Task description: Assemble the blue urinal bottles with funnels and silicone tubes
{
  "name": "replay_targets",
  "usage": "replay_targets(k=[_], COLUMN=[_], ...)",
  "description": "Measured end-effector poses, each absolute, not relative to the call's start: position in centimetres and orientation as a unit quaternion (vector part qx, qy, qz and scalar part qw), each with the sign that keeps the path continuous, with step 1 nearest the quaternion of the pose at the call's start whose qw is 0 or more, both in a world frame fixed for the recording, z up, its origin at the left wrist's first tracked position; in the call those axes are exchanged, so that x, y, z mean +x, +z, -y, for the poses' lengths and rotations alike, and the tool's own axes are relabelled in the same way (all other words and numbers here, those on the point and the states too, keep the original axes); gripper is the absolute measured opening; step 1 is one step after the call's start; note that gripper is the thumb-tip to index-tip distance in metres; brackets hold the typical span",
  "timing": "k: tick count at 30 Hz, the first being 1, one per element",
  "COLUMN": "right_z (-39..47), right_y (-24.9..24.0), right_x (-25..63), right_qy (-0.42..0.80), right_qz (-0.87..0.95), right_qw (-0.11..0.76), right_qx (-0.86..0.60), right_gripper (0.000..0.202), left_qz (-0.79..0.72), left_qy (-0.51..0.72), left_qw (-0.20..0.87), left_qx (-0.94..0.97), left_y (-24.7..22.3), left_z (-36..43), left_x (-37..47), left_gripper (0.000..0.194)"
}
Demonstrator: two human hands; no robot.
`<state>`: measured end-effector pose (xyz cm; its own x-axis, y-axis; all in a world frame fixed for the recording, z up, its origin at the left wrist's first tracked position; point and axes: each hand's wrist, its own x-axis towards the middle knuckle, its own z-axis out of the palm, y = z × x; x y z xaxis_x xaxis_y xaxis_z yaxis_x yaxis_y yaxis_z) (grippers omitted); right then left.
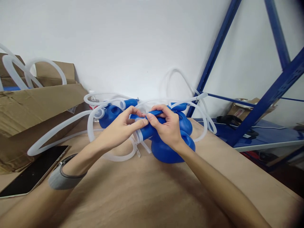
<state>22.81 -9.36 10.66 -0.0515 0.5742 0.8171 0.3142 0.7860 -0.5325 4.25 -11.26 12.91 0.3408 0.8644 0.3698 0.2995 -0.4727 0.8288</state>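
My right hand (167, 123) is closed around a blue plastic piece (155, 112), with its thumb and fingers pinching the front end. Fingertips nearly meeting it, my left hand (127, 122) pinches at the same spot; what lies between its fingers is too small to make out. Just under both hands is a blue neck with a whitish collar (138, 136). A rounded blue plastic jug (171, 152) rests on the table below my right hand. Clear corrugated hose (121, 157) loops beneath my left wrist, beside a small pale strap (138, 152).
Another blue jug (109, 116) with hoses stands at the left back, near a clear bottle (93, 98). A cardboard box (47, 104) holds more hose at far left. A tablet (35, 171) lies by my left forearm. Blue metal shelving (261, 114) borders the brown-covered table (147, 196) on the right.
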Motion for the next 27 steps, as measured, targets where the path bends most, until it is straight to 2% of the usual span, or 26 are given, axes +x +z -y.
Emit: replay_targets(k=[4, 8, 10, 12, 13, 17, 20, 23, 27], right_z=[8.6, 8.4, 8.3, 7.8, 7.4, 5.3, 3.9, 3.2, 2.8], right_y=[10.7, 11.0, 11.2, 11.4, 11.4, 11.2, 10.7, 10.1, 9.6], right_x=[23.0, 23.4, 24.0, 25.1, 25.9, 29.3, 31.5, 32.4, 32.6], right_qy=[0.136, 0.157, 0.157, 0.166, 0.179, 0.245, 0.246, 0.25, 0.257], right_qz=[0.702, 0.75, 0.785, 0.809, 0.815, 0.826, 0.856, 0.87, 0.866], right_qw=[0.62, 0.553, 0.487, 0.422, 0.392, 0.255, 0.161, 0.145, 0.151], right_qx=[-0.323, -0.327, -0.348, -0.374, -0.387, -0.44, -0.426, -0.399, -0.402], right_gripper=[0.031, 0.035, 0.054, 0.077, 0.081, 0.064, 0.056, 0.047, 0.051], left_qz=[-0.409, -0.435, -0.442, -0.472, -0.497, -0.564, -0.588, -0.595, -0.585], left_qy=[0.365, 0.37, 0.371, 0.353, 0.334, 0.191, 0.107, 0.049, -0.008], left_qw=[0.253, 0.197, 0.21, 0.257, 0.274, 0.322, 0.341, 0.353, 0.307], left_qx=[0.797, 0.797, 0.789, 0.766, 0.752, 0.736, 0.726, 0.721, 0.75], left_y=[12.4, 12.3, 12.6, 13.1, 13.3, 13.5, 12.9, 12.2, 11.1], left_z=[11.3, 10.3, 9.2, 8.0, 7.4, 5.7, 5.1, 4.3, 3.2], left_x=[4.5, 4.1, 2.8, 0.8, -0.3, -4.1, -5.4, -6.0, -6.4], left_gripper=[0.068, 0.059, 0.054, 0.056, 0.059, 0.07, 0.08, 0.092, 0.092])
